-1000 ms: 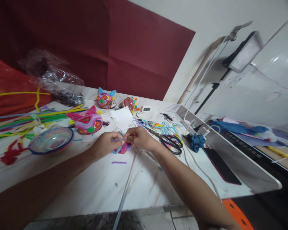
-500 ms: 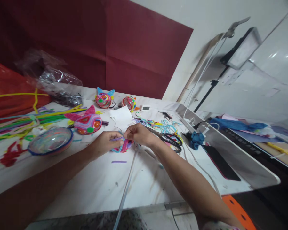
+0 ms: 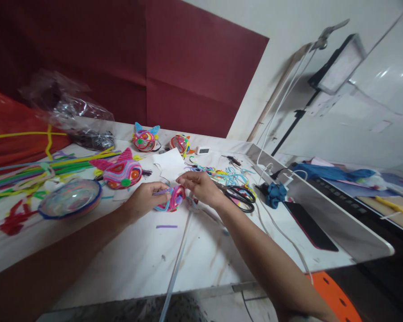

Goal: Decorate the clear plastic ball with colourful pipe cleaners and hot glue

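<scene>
My left hand (image 3: 148, 197) is closed on a short purple pipe cleaner (image 3: 161, 192), just over a small pink and blue decorated ball (image 3: 174, 200). To the right of it, my right hand (image 3: 198, 185) has thumb and fingertips pressed together above the ball; what they hold, if anything, is too small to make out. A purple strip (image 3: 167, 226) lies on the white table in front. Left of my hands sits a pink-eared decorated ball (image 3: 122, 173). Black-handled scissors (image 3: 240, 197) rest beyond my right wrist.
A clear bowl with a blue rim (image 3: 70, 197) and a pile of pipe cleaners (image 3: 53, 169) lie left. Two more decorated balls stand behind. White paper (image 3: 169, 163) and yarn scraps lie mid-table; a phone (image 3: 310, 226) and cables are at right.
My right hand has moved slightly right and up, away from my left hand. More of the pink and blue ball shows between them. My left hand keeps the purple piece.
</scene>
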A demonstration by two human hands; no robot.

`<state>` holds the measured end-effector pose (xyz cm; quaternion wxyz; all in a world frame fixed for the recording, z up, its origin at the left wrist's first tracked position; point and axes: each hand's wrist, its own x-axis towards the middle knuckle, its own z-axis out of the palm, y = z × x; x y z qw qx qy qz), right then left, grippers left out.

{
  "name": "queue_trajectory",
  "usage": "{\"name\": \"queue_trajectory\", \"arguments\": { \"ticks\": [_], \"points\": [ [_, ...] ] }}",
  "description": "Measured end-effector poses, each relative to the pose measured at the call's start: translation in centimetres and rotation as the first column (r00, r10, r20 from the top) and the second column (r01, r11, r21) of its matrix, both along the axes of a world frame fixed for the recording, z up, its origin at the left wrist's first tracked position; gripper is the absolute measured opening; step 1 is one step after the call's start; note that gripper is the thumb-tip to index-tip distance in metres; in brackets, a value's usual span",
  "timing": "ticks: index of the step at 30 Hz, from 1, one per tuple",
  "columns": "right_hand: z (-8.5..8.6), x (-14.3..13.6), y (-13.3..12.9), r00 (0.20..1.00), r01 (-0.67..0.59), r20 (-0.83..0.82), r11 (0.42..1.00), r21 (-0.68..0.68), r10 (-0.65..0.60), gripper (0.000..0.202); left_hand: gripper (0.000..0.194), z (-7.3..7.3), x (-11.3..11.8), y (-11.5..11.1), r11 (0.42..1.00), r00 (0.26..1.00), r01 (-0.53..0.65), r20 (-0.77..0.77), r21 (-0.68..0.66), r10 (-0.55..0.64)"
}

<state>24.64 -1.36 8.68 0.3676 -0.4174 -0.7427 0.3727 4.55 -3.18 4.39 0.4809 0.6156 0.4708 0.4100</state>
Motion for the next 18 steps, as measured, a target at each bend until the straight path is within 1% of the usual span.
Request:
{"name": "queue_trajectory", "arguments": {
  "ticks": [2,5,8,11,14,16,18],
  "points": [
    [-0.3,0.4,-0.2,0.998,0.069,0.004,0.991,0.115,-0.07,0.02,0.028,0.5,0.1,-0.1,0.999,0.999,-0.035,0.013,-0.031,0.035],
    [-0.6,1.3,-0.8,0.988,0.151,-0.007,0.965,0.214,-0.153,0.019,0.032,1.4,0.2,-0.3,0.992,0.993,-0.094,0.06,-0.082,0.099],
    [-0.7,2.6,-1.8,0.974,0.225,-0.046,0.916,0.331,-0.223,0.015,0.032,1.9,0.2,-0.3,0.989,0.986,-0.099,0.127,-0.107,0.112],
    [-0.4,4.5,-3.2,0.959,0.278,-0.067,0.876,0.395,-0.274,0.017,0.033,1.7,-0.1,0.1,0.989,0.981,-0.096,0.16,-0.115,0.114],
    [-0.4,6.9,-4.8,0.933,0.343,-0.048,0.839,0.423,-0.357,0.018,0.032,1.2,-0.4,0.7,0.979,0.97,-0.167,0.156,-0.117,0.184],
    [-0.9,8.8,-5.9,0.911,0.373,-0.005,0.819,0.437,-0.412,0.017,0.034,0.9,-0.6,1.0,0.977,0.969,-0.168,0.161,-0.131,0.189],
    [-1.8,10.7,-6.9,0.883,0.398,0.05,0.802,0.446,-0.466,0.014,0.037,0.9,-0.8,1.3,0.975,0.969,-0.168,0.159,-0.144,0.191]
  ]
}}
